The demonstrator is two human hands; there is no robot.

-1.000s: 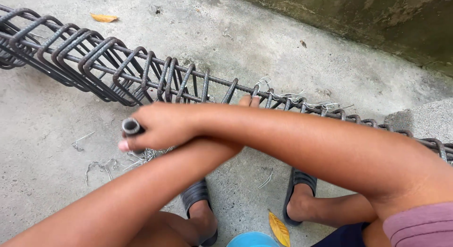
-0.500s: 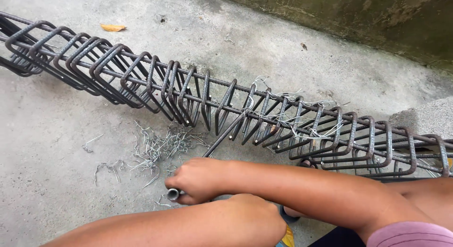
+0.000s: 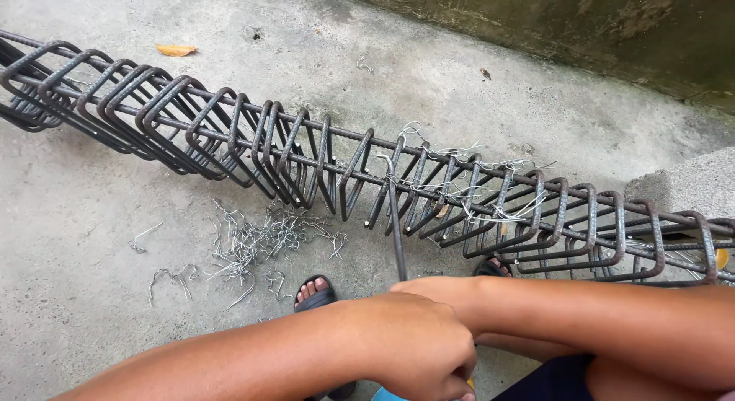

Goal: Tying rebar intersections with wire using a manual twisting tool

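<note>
1. Rebar cage (image 3: 253, 137) is laid across the frame from the upper left to the right edge, resting on the concrete floor (image 3: 69, 240); it is made up of closely spaced bent steel stirrups threaded on long bars.
2. Thin tie wire (image 3: 459, 188) is seen tangled around the stirrups at the centre right of the cage.
3. A slim hooked tying tool (image 3: 396, 225) is seen standing nearly upright at the centre of the frame; its curved tip is caught at the top bar of the cage and its shaft runs down toward the hands.
4. The right hand (image 3: 432, 288) is placed at the lower centre, at the bottom end of the tool; its fingers are hidden behind the left hand, so it cannot be told whether the tool is gripped.
5. The left hand (image 3: 417, 351) is held in front of the right one at the lower centre and is clenched into a fist; what, if anything, is enclosed cannot be told.
6. The two forearms are crossed low in the frame, the left entering from the lower left, the right from the lower right.
7. A pile of short cut wire pieces (image 3: 256, 244) is scattered on the floor at the centre left, just below the cage.
8. A sandalled foot (image 3: 314, 292) is seen between the wire pile and the hands.
9. A dry leaf (image 3: 174, 50) is noted at the upper left, beyond the cage.
</note>
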